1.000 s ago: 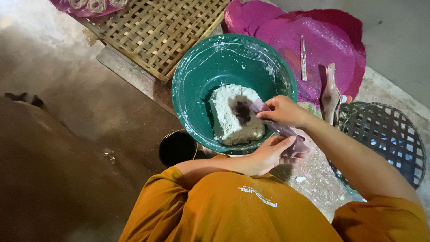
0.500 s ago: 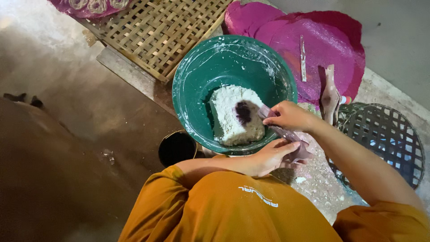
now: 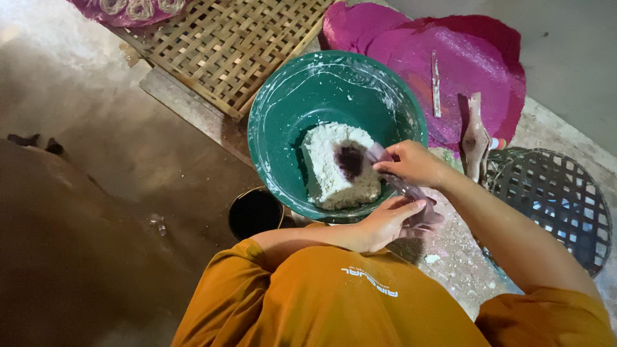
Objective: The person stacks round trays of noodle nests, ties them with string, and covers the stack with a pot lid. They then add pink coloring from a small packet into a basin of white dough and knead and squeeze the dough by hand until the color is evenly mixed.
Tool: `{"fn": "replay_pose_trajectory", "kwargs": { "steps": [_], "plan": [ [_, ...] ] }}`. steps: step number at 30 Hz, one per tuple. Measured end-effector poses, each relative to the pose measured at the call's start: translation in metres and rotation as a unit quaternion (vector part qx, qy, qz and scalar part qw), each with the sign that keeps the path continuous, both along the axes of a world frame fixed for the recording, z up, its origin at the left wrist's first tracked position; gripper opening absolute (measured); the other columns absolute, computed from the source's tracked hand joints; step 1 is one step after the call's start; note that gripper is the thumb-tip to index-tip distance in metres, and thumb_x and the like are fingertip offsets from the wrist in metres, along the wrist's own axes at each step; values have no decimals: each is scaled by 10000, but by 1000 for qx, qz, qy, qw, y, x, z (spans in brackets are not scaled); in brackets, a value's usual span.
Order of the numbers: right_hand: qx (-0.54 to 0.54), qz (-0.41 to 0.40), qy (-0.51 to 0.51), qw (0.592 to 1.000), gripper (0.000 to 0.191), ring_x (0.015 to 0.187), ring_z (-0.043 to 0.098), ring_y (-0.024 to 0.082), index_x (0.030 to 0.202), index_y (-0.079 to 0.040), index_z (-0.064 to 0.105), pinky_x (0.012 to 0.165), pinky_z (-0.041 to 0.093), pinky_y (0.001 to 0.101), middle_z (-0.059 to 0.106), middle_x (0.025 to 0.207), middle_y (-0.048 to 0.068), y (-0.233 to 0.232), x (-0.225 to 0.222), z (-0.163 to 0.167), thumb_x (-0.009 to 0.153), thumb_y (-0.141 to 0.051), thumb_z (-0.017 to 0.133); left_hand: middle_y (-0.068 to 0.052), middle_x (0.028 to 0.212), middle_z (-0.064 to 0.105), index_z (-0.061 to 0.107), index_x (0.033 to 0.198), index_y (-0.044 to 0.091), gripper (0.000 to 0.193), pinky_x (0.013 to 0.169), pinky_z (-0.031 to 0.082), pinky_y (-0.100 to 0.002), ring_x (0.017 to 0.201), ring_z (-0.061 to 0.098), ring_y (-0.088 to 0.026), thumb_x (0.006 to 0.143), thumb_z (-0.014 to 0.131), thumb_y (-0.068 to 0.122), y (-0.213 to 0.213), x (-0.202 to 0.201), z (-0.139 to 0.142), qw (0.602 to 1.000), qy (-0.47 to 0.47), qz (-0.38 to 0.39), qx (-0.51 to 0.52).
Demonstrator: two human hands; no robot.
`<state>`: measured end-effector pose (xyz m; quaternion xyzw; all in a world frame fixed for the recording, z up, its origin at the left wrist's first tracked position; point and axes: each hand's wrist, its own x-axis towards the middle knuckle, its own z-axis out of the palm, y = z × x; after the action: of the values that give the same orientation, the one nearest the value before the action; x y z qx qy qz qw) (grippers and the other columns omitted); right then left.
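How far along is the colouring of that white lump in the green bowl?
Done: the white lump in the green bowl bears one dark purple patch. In hand: the right hand and left hand hold a small plastic bag by it. Left: most of the lump is white, unmixed.

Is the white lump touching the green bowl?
Touching. The head view shows the white lump sitting on the bottom inside the green bowl, with no gap under it. It has a dark purple stain on top.

A thin purplish plastic packet [image 3: 402, 186] is seen at the green basin's near rim; no labels, signs or screens.
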<state>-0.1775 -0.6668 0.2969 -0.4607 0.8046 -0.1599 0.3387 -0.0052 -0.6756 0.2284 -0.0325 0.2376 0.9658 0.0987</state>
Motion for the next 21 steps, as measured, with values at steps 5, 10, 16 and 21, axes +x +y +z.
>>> {"fn": "replay_pose_trajectory", "kwargs": {
  "steps": [5,10,16,21],
  "plan": [
    [-25,40,42,998,393,605,607,118,885,-1,753,591,485,341,703,689,97,-8,-2,-7,875,-393,755,-100,1288,674,559,1385,44,378,998,549,-414,1154,671,-227,1101,558,293,-3,-1,0,999,-7,23,22],
    [-11,-5,-12,1000,362,653,527,95,876,8,742,581,456,339,683,684,84,-13,-3,-5,909,-352,755,-85,1290,673,564,1394,43,359,989,554,-422,1142,666,-213,1120,539,274,-7,-1,-3,999,6,36,14],
    [-92,-68,-56,992,271,662,547,103,938,-24,729,610,455,312,649,739,35,-12,-2,17,957,-294,734,-88,1214,692,565,1354,41,339,939,541,-380,1092,655,-194,1062,593,210,-11,-7,-22,986,-18,127,-110],
    [-302,-59,-162,938,134,989,610,46,1021,-29,707,844,507,246,696,1013,-35,-17,-10,36,970,-153,716,-91,1126,709,592,1282,51,366,889,528,-381,1027,654,-183,938,688,134,-76,-13,-40,884,52,209,-416]
  ]
}}
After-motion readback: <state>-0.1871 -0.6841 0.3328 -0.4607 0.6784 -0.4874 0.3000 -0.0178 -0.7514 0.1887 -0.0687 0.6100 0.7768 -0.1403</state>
